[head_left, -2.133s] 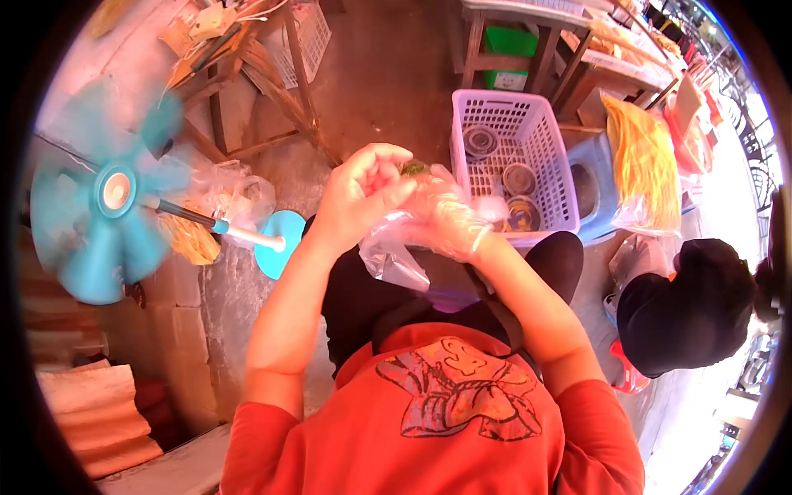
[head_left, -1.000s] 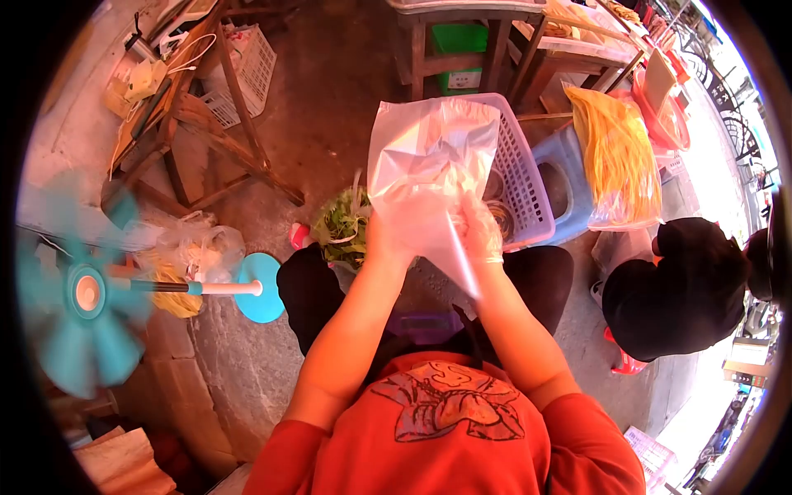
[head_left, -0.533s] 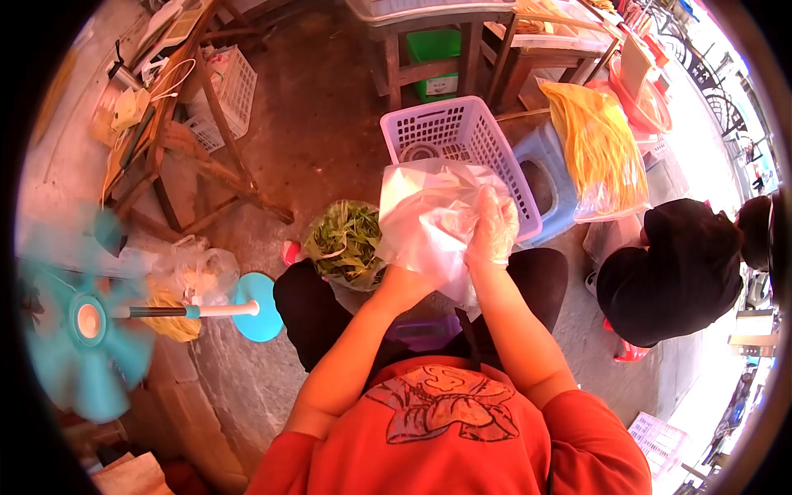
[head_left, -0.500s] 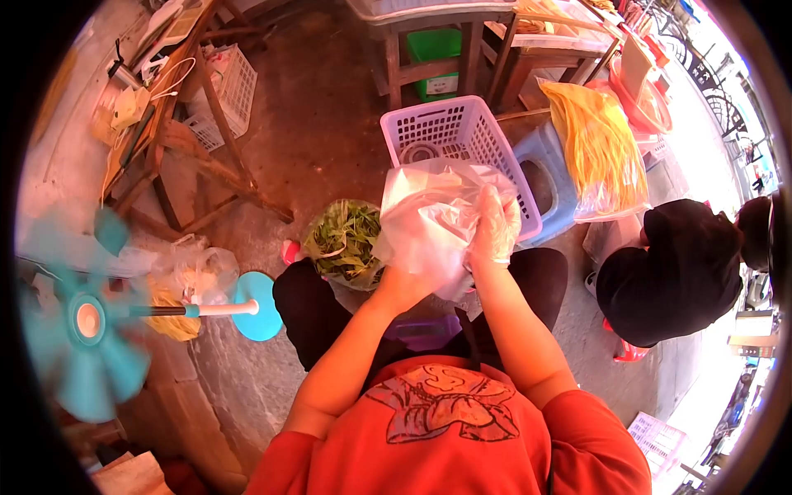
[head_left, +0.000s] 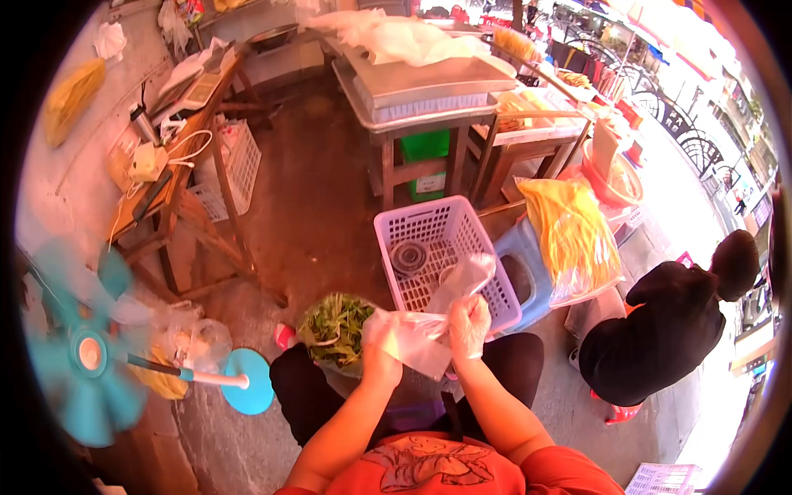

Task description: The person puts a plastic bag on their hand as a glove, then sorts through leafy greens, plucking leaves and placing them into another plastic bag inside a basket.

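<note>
A thin, whitish plastic bag (head_left: 419, 345) is stretched between my two hands above my lap. My left hand (head_left: 382, 353) is closed on its left side. On the other side my right hand (head_left: 470, 327), in a clear plastic glove, grips it with curled fingers. A loose flap of plastic stands up above the right hand, in front of the lilac basket (head_left: 505, 317). Just beyond my left hand, a clear bag of green leaves (head_left: 338, 328) sits on the floor.
A blue stool (head_left: 536, 285) bears a bag of yellow strips (head_left: 569, 239) at the right. Another person in black (head_left: 652, 334) crouches beyond it. A spinning teal fan (head_left: 88, 355) stands left. Wooden tables (head_left: 388, 153) are ahead.
The view has tilted up, showing more of the tables. The bag, spread wide over both hands before, is now gathered narrower and pulled between them.
</note>
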`<state>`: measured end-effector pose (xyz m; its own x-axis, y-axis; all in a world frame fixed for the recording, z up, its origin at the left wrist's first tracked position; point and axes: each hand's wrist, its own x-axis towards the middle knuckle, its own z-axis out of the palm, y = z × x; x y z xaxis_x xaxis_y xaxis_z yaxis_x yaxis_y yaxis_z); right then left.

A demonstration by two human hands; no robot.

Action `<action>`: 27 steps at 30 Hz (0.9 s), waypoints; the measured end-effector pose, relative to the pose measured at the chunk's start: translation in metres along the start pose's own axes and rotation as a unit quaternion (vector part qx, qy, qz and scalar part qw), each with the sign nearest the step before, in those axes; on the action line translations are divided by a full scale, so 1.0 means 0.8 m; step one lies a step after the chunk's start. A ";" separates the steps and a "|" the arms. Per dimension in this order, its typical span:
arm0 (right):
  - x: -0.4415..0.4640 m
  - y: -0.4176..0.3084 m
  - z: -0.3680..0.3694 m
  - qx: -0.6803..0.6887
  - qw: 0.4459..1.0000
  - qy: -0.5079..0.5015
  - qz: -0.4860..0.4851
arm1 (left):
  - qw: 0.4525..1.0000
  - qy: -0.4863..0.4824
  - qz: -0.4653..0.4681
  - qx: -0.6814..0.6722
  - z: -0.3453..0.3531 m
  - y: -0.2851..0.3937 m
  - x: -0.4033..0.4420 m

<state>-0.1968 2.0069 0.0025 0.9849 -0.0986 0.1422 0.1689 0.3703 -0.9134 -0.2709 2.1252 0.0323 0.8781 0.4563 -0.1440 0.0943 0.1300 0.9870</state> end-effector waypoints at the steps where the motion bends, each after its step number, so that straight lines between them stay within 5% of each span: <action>1: -0.002 0.002 -0.011 -0.018 0.999 -0.017 0.032 | 0.971 -0.007 -0.071 -0.229 -0.003 -0.014 0.003; 2: -0.002 0.002 -0.014 -0.157 0.987 -0.005 0.009 | 0.885 -0.014 -0.141 -0.444 -0.006 -0.025 0.002; 5: -0.006 -0.034 -0.013 -0.455 0.870 -0.024 -0.190 | 0.928 -0.049 -0.112 -0.351 -0.017 -0.040 0.001; 9: -0.038 -0.089 0.026 -0.500 0.797 -0.223 -0.255 | 0.908 0.006 -0.156 -0.388 -0.005 -0.062 -0.010; 13: -0.046 -0.062 0.010 -0.398 0.879 -0.160 -0.210 | 0.874 -0.068 -0.159 -0.453 0.005 -0.032 -0.020; 15: -0.047 -0.062 0.000 -0.405 0.875 -0.147 -0.221 | 0.839 -0.095 -0.241 -0.478 0.006 -0.041 -0.022; 20: -0.038 -0.064 -0.015 -0.412 0.866 -0.170 -0.226 | 0.880 -0.111 -0.199 -0.417 0.009 -0.033 -0.034; 27: -0.036 -0.089 -0.014 -0.433 0.822 -0.189 -0.319 | 0.861 -0.105 -0.231 -0.441 0.020 -0.036 -0.028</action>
<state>-0.2378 1.9730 0.0590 0.6750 0.3367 0.6565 0.7268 -0.4567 -0.5129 -0.2858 2.0974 0.0082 0.9167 0.0194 -0.3991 0.1444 0.9153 0.3761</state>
